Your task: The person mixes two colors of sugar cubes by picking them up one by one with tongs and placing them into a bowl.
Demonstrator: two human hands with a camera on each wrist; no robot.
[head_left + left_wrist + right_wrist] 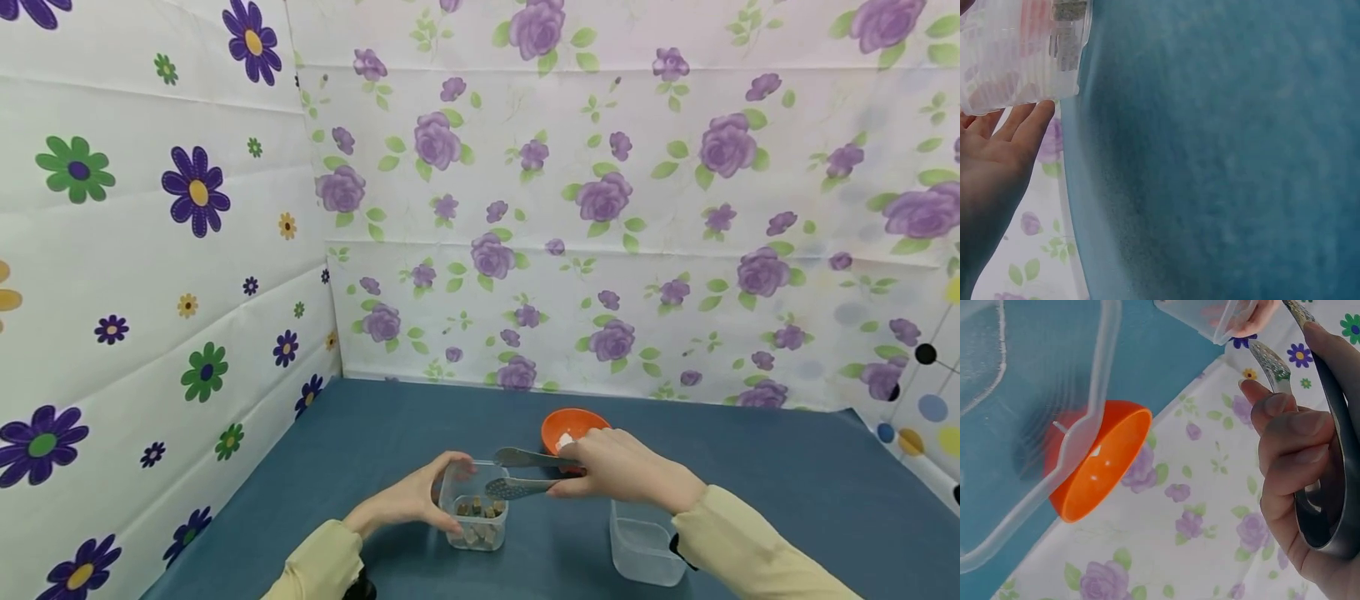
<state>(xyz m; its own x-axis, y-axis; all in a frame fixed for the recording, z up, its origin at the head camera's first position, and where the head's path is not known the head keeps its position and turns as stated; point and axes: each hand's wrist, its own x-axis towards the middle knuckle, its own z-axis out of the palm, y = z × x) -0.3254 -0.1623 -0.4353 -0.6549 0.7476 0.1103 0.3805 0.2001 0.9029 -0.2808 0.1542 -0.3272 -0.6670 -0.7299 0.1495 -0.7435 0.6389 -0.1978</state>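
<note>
Here, tongs (513, 488) jut leftward from the right grip (624, 468).

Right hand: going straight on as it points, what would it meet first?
Its tongs would likely meet the clear container in the left hand; depth is unclear, so they might pass above it.

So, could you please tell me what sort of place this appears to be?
It looks like a makeshift tabletop work booth, though the kind of building isn't shown: creased flower-print sheets serve as walls round a blue tabletop, with an orange bowl on it.
</note>
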